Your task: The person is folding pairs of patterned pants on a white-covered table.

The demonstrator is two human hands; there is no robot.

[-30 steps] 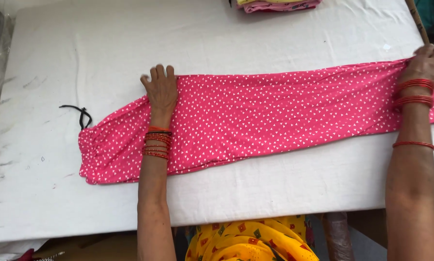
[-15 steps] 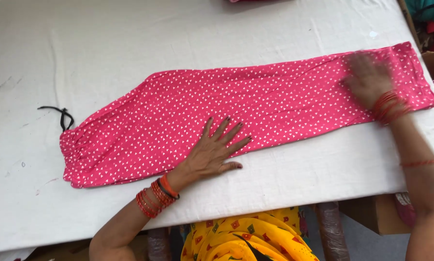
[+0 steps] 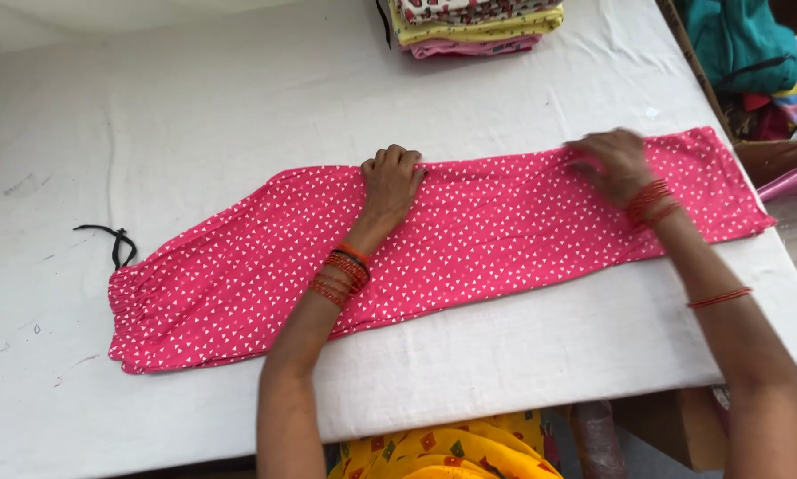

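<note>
Both hands have slid up the cloth since a moment ago: the left hand (image 3: 391, 180) has gone from the near hem to the far edge, and the right hand (image 3: 613, 161) has drawn in from the far right end. The pink dotted garment (image 3: 469, 239) lies flat along the counter (image 3: 194, 115), running from the near left corner toward the right edge. The left hand's fingers curl over the garment's far edge, gripping it. The right hand is blurred, pressed on the cloth; whether it grips I cannot tell. A black drawstring (image 3: 110, 241) trails off the garment's left end. At the far edge sits a stack of folded clothes (image 3: 474, 25).
</note>
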